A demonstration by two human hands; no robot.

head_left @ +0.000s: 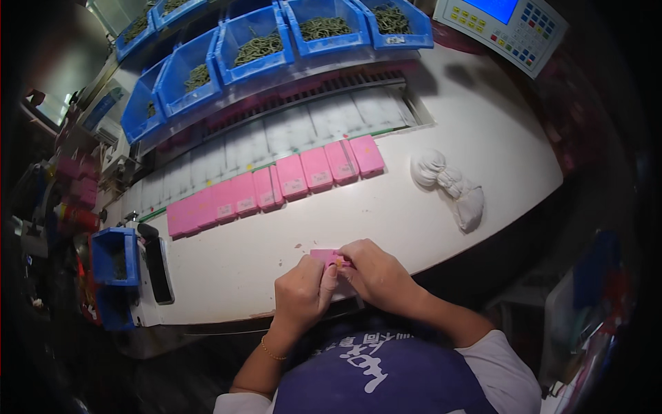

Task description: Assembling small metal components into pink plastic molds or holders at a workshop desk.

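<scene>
Both my hands meet over a small flat pink packet [324, 254] near the front edge of the white table [441, 207]. My left hand [301, 292] pinches its near side with thumb and fingers. My right hand [374, 275] covers its right end, fingers curled on it. Most of the packet is hidden under my fingers. A gold bracelet sits on my left wrist.
A slanted row of several pink packets [276, 186] lies across the table's middle. Blue bins [258, 45] of dark green parts line the back. A knotted white cloth [452, 183] lies at right, a keypad panel [507, 24] far right, a black bar [157, 265] and blue bin [114, 255] at left.
</scene>
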